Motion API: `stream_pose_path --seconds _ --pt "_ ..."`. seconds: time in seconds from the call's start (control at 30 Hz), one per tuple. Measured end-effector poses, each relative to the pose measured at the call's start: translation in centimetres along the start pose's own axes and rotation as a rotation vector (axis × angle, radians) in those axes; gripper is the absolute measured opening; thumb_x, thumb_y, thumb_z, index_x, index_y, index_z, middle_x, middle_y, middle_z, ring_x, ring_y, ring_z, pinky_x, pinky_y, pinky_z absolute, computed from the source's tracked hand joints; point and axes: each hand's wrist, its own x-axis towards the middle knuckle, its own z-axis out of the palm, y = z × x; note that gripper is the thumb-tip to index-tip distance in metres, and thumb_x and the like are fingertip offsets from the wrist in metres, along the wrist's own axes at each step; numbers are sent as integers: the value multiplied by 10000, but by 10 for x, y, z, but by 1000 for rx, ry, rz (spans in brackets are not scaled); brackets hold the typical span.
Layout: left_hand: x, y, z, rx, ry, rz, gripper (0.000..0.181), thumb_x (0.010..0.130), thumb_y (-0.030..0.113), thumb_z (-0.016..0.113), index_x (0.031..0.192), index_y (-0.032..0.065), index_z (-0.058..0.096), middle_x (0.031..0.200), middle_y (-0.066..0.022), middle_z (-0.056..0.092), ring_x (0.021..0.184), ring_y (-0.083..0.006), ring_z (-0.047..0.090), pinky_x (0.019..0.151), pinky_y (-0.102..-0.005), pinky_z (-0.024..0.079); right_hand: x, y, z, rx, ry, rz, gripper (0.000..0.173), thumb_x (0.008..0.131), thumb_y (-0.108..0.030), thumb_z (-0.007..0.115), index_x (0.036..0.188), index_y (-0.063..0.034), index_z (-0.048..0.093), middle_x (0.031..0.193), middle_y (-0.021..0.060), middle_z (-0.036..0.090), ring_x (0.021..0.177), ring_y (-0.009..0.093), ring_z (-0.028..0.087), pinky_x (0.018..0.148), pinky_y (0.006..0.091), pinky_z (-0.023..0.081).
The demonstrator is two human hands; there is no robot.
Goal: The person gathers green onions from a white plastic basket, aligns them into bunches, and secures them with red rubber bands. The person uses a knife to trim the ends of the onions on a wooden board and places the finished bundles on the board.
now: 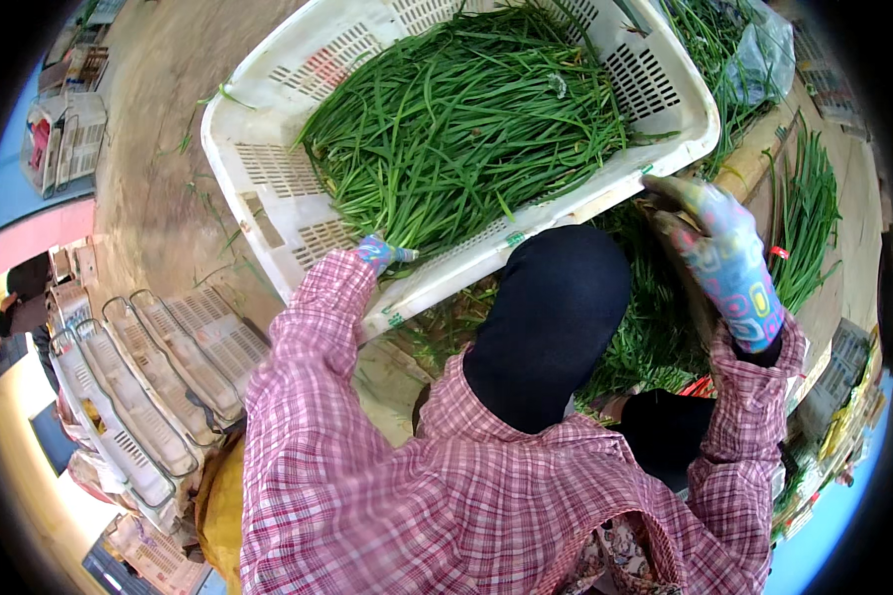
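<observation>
A white slotted plastic crate [242,212] stands tilted before me, with a thick heap of long green leaves, apparently garlic chives [461,126], lying in it. My left hand [378,254], in a patterned glove, reaches inside the crate's near left corner. Its fingers are at the pale stalk ends, and their grip is partly hidden. Outside the near right corner is my right hand [714,238], in a soiled patterned glove. Its fingers curve toward the rim, apart from the thumb, with nothing visible between them.
A bundle of greens [807,216] with a red band lies at right, beyond a yellowish pole [751,156]. Loose greens [644,312] lie below the crate. Several nested crates [149,379] stand at left. A clear plastic bag [763,56] is at upper right.
</observation>
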Motion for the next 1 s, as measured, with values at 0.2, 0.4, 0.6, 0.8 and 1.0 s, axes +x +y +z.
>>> stream_pose_path --seconds 0.2,0.4,0.6,0.8,1.0 --pt "1 3 -16 -61 -65 -26 511 753 205 713 1194 4 551 997 -138 659 873 -204 633 775 -320 506 14 -18 2 112 -244 -5 338 802 -25 633 1139 -52 623 952 123 656 883 255 633 778 335 496" --pt "-12 -2 -18 -172 -155 -41 482 756 197 710 1174 7 564 985 -127 659 860 -189 631 763 -312 507 61 -18 38 57 -129 -189 356 765 -131 675 1118 -127 629 938 121 648 873 324 625 746 403 510" --pt "-25 9 -22 -283 -304 -11 453 760 190 707 1154 9 576 972 -115 660 846 -175 628 752 -303 507 154 -86 171 -78 -479 -599 916 550 -277 849 1321 -8 434 1345 180 449 1295 341 380 1032 418 380" --pt "-45 12 -33 -447 -485 13 424 764 182 704 1134 12 588 959 -103 661 833 -160 625 740 -295 508 158 -84 234 -86 -623 -784 992 527 -347 853 1340 -1 402 1380 196 407 1331 361 323 1084 458 295" --pt "-86 62 -81 -833 -577 158 447 869 369 625 1160 32 573 1052 -84 641 903 -155 625 810 -294 517 161 -100 238 320 -521 -723 965 520 -305 856 1313 3 402 1279 225 484 1267 393 385 1056 443 331"
